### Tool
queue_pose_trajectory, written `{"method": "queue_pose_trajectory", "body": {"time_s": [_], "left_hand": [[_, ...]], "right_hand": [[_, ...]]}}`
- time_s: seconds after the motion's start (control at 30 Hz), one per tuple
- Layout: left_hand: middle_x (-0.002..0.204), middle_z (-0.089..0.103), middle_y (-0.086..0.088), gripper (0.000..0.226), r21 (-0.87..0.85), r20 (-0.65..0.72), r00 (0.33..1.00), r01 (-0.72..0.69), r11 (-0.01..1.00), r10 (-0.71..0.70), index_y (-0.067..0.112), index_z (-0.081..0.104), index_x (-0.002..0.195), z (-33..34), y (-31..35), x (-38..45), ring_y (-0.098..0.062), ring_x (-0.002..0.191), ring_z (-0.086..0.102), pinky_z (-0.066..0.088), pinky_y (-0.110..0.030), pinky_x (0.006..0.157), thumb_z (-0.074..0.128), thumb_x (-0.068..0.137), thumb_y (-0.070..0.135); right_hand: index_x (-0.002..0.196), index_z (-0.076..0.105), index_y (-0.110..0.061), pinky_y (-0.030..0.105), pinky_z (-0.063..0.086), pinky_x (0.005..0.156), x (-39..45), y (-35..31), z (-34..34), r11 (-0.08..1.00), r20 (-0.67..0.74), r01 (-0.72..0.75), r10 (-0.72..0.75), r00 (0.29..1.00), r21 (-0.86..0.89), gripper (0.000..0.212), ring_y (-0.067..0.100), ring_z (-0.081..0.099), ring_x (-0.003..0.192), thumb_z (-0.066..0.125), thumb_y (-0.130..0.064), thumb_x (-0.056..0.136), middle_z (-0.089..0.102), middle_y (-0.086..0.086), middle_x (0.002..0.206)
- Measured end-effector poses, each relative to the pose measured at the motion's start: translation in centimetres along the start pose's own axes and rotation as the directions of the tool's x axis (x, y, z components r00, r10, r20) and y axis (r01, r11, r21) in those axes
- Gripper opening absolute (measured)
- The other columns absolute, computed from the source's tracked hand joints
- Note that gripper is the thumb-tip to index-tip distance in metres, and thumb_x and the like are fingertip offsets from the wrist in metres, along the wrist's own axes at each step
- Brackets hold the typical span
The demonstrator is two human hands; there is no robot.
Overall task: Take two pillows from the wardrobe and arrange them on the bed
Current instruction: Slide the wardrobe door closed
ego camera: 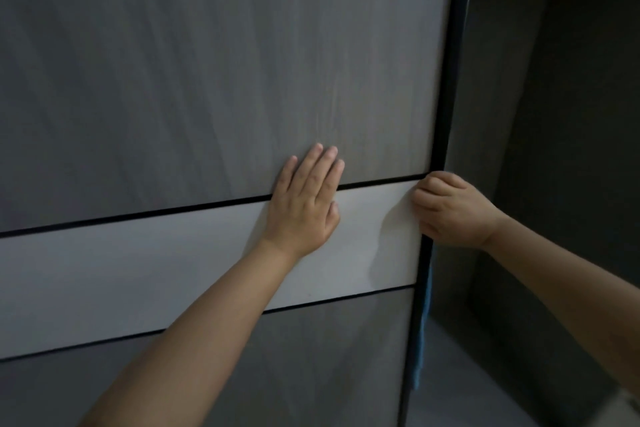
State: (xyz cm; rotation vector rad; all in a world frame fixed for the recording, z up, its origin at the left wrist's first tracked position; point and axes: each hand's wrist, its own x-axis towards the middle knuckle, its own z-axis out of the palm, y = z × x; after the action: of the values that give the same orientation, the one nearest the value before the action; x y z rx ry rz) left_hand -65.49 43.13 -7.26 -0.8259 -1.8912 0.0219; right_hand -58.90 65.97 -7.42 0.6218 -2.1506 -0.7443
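Dim light lies over a wardrobe whose sliding door (207,62) fills most of the frame: grey wood-grain panels above and below, with a pale horizontal band (121,274) crossing the middle, edged by thin black lines. Along the door's right side runs a dark vertical frame edge (450,80). Right of it, the wardrobe interior (554,149) stands open and shadowed (too dark to make out much), with a shelf board just visible at the upper right and a lighter floor or shelf at the lower right. No pillows can be made out in the visible part of the interior.

At centre frame, the left hand (304,204) lies flat against the door, fingers straight and close together, palm pressed over the upper black line where grey panel meets pale band; it holds nothing. At centre right, the right hand (450,211) is curled around the door's dark edge, fingers wrapped over it at the height of the pale band. Just below that hand, a strip of blue material (424,333) hangs along the edge.
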Motion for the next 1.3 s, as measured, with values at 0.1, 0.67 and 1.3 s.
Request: {"method": "queue_pose_trajectory", "body": {"time_s": [0.1,0.67,1.3], "left_hand": [[0.118,0.067,-0.019,0.050,-0.024,-0.046,0.999,0.020,0.999,-0.022,-0.002,0.065,0.111,0.3,1.2,0.4,-0.032,0.120,0.052,0.028,-0.044,0.101,0.044,0.071,0.019],[0.132,0.046,-0.021,0.050,0.069,-0.216,0.959,0.204,0.977,-0.185,0.001,0.038,0.122,-0.8,-5.7,-6.1,-0.033,0.121,0.033,0.006,-0.040,0.118,0.044,0.077,0.022],[0.129,0.029,-0.040,0.049,-0.260,-0.294,0.911,0.215,0.941,-0.289,-0.006,0.034,0.122,2.3,-5.4,-3.4,-0.050,0.121,0.023,0.025,-0.055,0.103,0.037,0.092,0.033]], "right_hand": [[0.062,0.071,-0.014,0.030,0.034,0.086,-3.0,2.0,-0.1,0.994,0.087,-0.104,0.107,0.990,-0.046,0.016,0.020,0.071,0.070,0.057,-0.019,0.067,0.073,0.001,0.070],[0.108,0.066,-0.006,0.075,0.038,0.081,6.6,-7.2,-1.4,0.885,-0.126,-0.431,0.454,0.882,0.173,0.042,0.045,0.058,0.109,0.063,-0.015,0.067,0.063,0.022,0.121],[0.123,0.040,-0.003,0.040,-0.015,0.116,7.1,-6.6,3.4,0.803,-0.193,-0.594,0.591,0.784,0.047,0.059,0.039,0.020,0.131,0.011,-0.046,0.094,0.058,0.025,0.121]]}}
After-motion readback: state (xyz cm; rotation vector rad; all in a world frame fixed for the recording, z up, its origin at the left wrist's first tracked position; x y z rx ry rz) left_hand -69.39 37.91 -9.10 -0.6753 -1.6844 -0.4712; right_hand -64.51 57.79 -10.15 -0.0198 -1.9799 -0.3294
